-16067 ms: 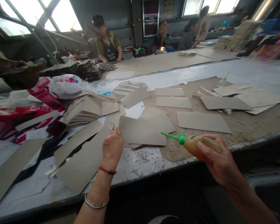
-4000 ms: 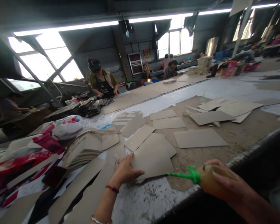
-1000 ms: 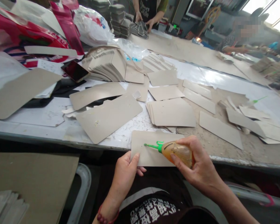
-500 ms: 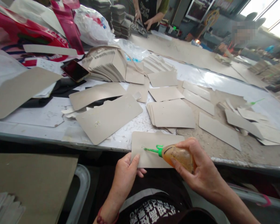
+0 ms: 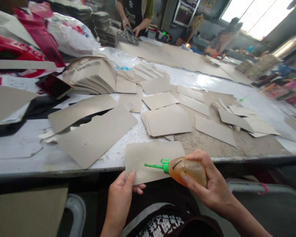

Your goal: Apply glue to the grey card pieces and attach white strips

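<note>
My left hand (image 5: 122, 194) pinches the lower left corner of a grey-beige cardboard piece (image 5: 155, 151), thumb on top and fingers beneath. The card juts over the near table edge. My right hand (image 5: 207, 181) is wrapped round a glue bottle (image 5: 187, 170) of amber liquid, tilted with its green nozzle (image 5: 154, 166) pointing left. The nozzle tip is over the card's face; whether it touches I cannot tell. Just beyond lies a small stack of similar cards (image 5: 166, 121), and to the left a larger card (image 5: 98, 136) with a small mark on it.
A fanned stack of cards (image 5: 96, 74), a phone (image 5: 53, 86), a pink bottle (image 5: 39, 36) and plastic bags (image 5: 69, 34) lie at the back left. Loose cards (image 5: 214, 130) cover the right. Two people work across the table (image 5: 202, 77).
The view has swung right, so the table things sit further left. Both hands keep their hold on the card and the glue bottle, with the nozzle still over the card.
</note>
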### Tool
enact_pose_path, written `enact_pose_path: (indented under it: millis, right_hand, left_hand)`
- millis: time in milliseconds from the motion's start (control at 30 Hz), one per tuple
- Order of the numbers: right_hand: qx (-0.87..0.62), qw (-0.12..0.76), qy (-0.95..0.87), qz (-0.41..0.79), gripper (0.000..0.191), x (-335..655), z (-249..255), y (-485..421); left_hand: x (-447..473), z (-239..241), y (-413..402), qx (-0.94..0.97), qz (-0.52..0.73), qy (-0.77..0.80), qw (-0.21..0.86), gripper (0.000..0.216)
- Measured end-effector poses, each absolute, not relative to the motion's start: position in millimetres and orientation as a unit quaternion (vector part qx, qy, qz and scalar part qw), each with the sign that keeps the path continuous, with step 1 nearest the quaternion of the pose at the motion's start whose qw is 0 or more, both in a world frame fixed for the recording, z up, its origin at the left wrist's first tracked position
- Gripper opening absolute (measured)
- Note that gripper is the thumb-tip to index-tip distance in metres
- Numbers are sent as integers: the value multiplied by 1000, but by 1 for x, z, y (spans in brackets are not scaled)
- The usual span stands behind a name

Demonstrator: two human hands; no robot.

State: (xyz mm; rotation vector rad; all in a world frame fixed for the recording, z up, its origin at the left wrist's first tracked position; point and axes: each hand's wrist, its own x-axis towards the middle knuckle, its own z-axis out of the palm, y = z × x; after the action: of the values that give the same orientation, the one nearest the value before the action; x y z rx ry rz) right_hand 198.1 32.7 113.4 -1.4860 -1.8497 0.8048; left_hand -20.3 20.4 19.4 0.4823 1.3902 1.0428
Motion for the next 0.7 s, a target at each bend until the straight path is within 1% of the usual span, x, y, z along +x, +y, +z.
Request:
enact_pose_path:
  millis: [133, 233, 333, 500, 700]
  right_hand:
    - [-653, 304, -653, 234, 26, 236, 112, 18]
    - [-677, 292, -649, 187, 25, 257, 110, 13]
    - [-679, 278, -657, 177, 24, 266, 107, 13]
    - [-677, 268, -664, 171, 24, 268, 102, 16]
    - [-674, 256, -673, 165, 22, 275, 108, 19]
  left_hand:
    - [-28, 7, 15, 170, 454, 629, 607, 58]
    - [-30, 6, 14, 149, 456, 634, 607, 61]
    - [-26, 12, 15, 139, 462, 648, 590, 62]
    - [-20, 16, 16, 136, 476, 660, 565, 55]
    - [-26, 11, 15, 117, 460, 658, 585, 63]
